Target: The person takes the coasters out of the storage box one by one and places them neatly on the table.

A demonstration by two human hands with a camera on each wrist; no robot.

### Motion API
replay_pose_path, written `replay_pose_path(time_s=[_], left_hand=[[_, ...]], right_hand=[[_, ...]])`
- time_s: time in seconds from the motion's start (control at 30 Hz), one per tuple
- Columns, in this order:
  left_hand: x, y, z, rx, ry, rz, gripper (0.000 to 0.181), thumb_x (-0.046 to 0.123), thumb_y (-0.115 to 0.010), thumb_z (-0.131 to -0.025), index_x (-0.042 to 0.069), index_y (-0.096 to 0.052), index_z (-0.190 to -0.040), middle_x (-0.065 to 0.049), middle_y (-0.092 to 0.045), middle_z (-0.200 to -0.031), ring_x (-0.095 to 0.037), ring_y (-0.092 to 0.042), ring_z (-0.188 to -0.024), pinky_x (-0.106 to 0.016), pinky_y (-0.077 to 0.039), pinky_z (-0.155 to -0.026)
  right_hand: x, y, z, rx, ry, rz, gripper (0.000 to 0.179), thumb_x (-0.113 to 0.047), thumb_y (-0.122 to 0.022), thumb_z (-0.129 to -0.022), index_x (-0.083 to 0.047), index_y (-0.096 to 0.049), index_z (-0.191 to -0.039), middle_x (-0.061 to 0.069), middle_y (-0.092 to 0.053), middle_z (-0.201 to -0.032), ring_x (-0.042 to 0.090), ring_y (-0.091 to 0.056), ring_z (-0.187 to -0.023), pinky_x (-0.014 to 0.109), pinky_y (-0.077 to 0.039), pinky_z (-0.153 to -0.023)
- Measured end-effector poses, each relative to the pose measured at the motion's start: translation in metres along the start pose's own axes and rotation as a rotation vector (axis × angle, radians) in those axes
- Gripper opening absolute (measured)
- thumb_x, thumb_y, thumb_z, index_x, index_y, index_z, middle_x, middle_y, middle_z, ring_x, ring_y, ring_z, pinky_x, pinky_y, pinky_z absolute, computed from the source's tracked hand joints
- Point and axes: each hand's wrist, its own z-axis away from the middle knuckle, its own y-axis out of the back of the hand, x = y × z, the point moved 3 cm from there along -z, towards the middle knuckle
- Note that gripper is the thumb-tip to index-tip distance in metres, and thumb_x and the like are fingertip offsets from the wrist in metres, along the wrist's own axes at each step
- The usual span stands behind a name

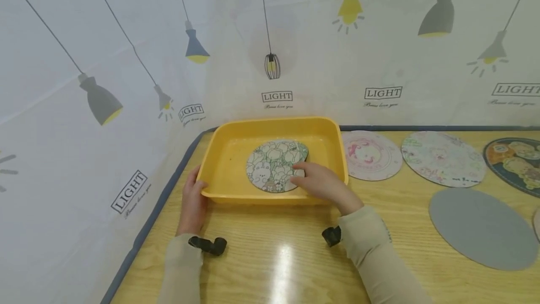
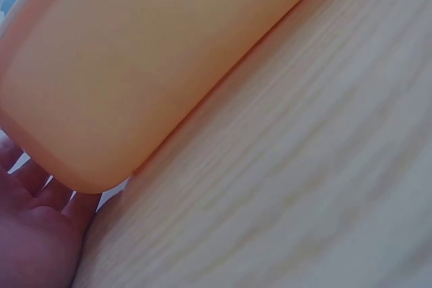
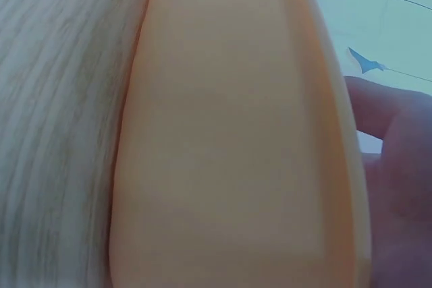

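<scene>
A yellow plastic tray [image 1: 223, 172] stands on the wooden table near the wall. Inside it lies a round mat [image 1: 270, 165] printed with a white rabbit and pale green tulips; a second edge shows beneath its right side. My left hand [image 1: 194, 201] grips the tray's front left corner, thumb over the rim. In the left wrist view, the fingers of that hand [image 2: 40, 227] lie along the tray's outer wall [image 2: 135, 65]. Reaching over the front rim, my right hand [image 1: 320, 182] pinches the mat's right edge between thumb and fingers. The right wrist view shows mostly the tray's outer side [image 3: 223, 133].
Right of the tray lie a pink round mat [image 1: 373, 156], a pale floral one [image 1: 443, 158] and a dark one with food pictures [image 1: 516, 163]. A plain grey round mat [image 1: 483, 229] is nearer me. A lamp-printed white sheet [image 1: 236, 88] covers the walls behind and left.
</scene>
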Motion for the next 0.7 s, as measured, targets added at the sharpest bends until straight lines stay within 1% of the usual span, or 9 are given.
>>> replay_pose_path(time_s=[0.13,0.4,0.5,0.6,0.7], left_hand=[[0.0000,-0.0003,0.0000,-0.011,-0.003,-0.018,0.053,-0.003,-0.034,-0.082,0.010,-0.037,-0.133,-0.008,-0.038,-0.132,-0.031,-0.041,-0.110,-0.030,-0.040,-0.084],[-0.0010,-0.0003,-0.0008,-0.008,-0.004,-0.043,0.054,-0.002,-0.035,-0.081,0.011,-0.038,-0.133,-0.008,-0.039,-0.130,-0.032,-0.042,-0.108,-0.032,-0.040,-0.085],[-0.0012,-0.0003,-0.0019,-0.008,-0.009,-0.041,0.054,-0.002,-0.035,-0.081,0.011,-0.039,-0.133,-0.008,-0.039,-0.130,-0.032,-0.042,-0.108,-0.032,-0.040,-0.085],[-0.0020,0.0005,-0.0022,-0.006,-0.010,-0.044,0.054,-0.002,-0.035,-0.081,0.012,-0.039,-0.133,-0.007,-0.040,-0.130,-0.032,-0.042,-0.108,-0.032,-0.040,-0.085],[-0.0025,0.0007,-0.0026,-0.007,-0.009,-0.045,0.054,-0.002,-0.034,-0.081,0.011,-0.038,-0.133,-0.008,-0.039,-0.131,-0.032,-0.042,-0.109,-0.032,-0.039,-0.086]], right_hand=[[-0.0011,0.0016,-0.0005,-0.019,0.021,0.006,0.050,-0.037,-0.050,-0.088,-0.011,-0.045,-0.131,0.007,-0.045,-0.131,0.027,-0.040,-0.119,0.045,-0.030,-0.096],[-0.0027,0.0008,0.0007,-0.055,0.074,0.017,0.051,-0.036,-0.050,-0.088,-0.010,-0.044,-0.132,0.008,-0.041,-0.134,0.027,-0.034,-0.124,0.045,-0.027,-0.099],[-0.0036,0.0020,-0.0005,-0.041,0.099,0.031,0.053,-0.035,-0.051,-0.088,-0.009,-0.042,-0.132,0.010,-0.038,-0.136,0.028,-0.031,-0.125,0.045,-0.025,-0.100],[-0.0029,0.0030,-0.0027,-0.011,0.113,0.032,0.054,-0.035,-0.051,-0.088,-0.007,-0.041,-0.133,0.013,-0.036,-0.136,0.029,-0.034,-0.123,0.045,-0.027,-0.099],[-0.0007,0.0045,-0.0044,0.018,0.077,-0.009,0.054,-0.035,-0.051,-0.088,-0.007,-0.040,-0.133,0.014,-0.040,-0.134,0.029,-0.041,-0.119,0.045,-0.030,-0.097]])
